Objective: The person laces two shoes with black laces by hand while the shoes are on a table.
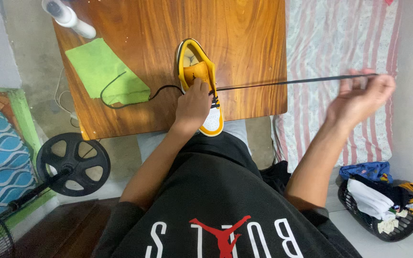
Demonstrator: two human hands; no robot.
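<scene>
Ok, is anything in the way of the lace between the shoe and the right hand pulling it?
Nothing visible. The lace runs taut and clear from the shoe over the table edge to the right hand. The left hand rests on the shoe, beside the lace's start. The green cloth lies off to the other side.

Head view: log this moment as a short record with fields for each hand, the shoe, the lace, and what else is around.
left hand: pressing down on the shoe, fingers at the tongue
right hand: raised out to the side, pulling one lace end taut
shoe: yellow, white and black sneaker on the wooden table, toe toward the person
lace: black; other end lies slack across the green cloth
nearby: white bottle, weight plate, laundry basket, striped mattress
</scene>
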